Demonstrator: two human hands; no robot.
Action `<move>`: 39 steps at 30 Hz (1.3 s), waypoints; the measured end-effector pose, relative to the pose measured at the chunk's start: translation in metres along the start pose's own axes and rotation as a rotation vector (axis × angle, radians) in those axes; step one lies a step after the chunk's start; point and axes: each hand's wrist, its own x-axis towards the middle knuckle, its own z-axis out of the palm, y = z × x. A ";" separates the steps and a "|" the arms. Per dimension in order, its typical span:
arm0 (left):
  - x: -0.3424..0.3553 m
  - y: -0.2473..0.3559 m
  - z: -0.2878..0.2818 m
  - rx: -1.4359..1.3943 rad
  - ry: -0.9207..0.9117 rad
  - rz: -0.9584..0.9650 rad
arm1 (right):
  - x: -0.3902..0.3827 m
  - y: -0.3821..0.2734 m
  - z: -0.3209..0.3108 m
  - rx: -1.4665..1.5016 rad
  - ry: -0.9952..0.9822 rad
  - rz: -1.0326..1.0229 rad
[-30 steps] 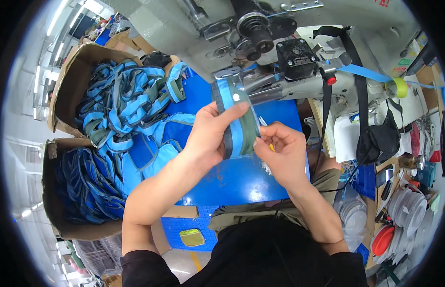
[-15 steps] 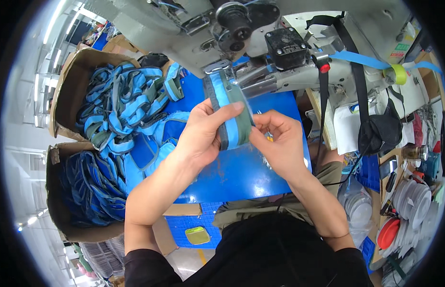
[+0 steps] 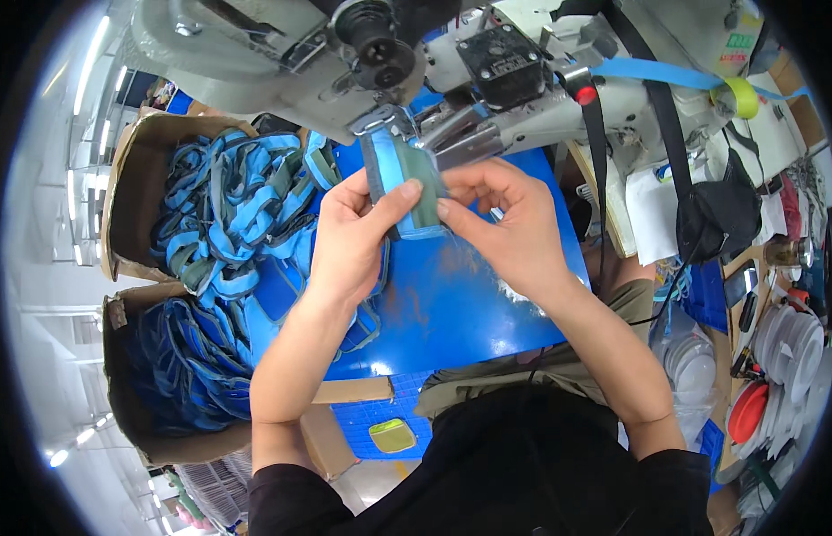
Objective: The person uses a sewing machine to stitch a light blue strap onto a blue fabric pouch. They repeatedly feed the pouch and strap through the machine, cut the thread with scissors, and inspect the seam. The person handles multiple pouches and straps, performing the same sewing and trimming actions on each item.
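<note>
Left hand (image 3: 349,241) grips a blue-green fabric band (image 3: 420,170) over the glossy blue tabletop (image 3: 443,308); right hand (image 3: 514,223)'s at its edge, can't tell if pinching. Left of the tabletop: brown cardboard boxes (image 3: 118,214), tangled blue-green straps (image 3: 233,201), dark-blue fabric pieces (image 3: 188,353) inside.

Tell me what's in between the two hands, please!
A blue-and-green fabric strip is between them in the head view. The left hand grips it, thumb on top; the right hand is at its right edge.
</note>
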 end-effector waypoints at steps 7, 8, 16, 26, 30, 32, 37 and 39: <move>-0.002 0.004 -0.002 -0.019 -0.011 -0.064 | -0.002 -0.004 0.005 -0.171 0.040 -0.150; -0.002 0.004 -0.002 -0.017 -0.010 -0.053 | -0.002 -0.005 0.005 -0.180 0.042 -0.166; 0.006 0.004 -0.003 -0.024 -0.070 -0.083 | -0.002 0.009 0.010 -0.107 0.052 -0.181; 0.015 0.003 -0.005 -0.094 -0.041 -0.169 | 0.001 0.016 0.015 -0.082 0.104 -0.161; 0.030 0.004 -0.016 -0.118 -0.037 -0.196 | 0.008 0.012 0.024 0.014 0.136 -0.092; 0.030 0.008 -0.015 -0.127 -0.012 -0.211 | 0.008 0.012 0.027 0.044 0.161 -0.073; 0.019 0.005 -0.013 0.092 -0.052 0.020 | 0.010 0.016 0.029 0.097 0.204 -0.078; 0.018 0.004 -0.018 0.109 -0.071 0.017 | 0.008 0.018 0.027 -0.004 0.196 -0.161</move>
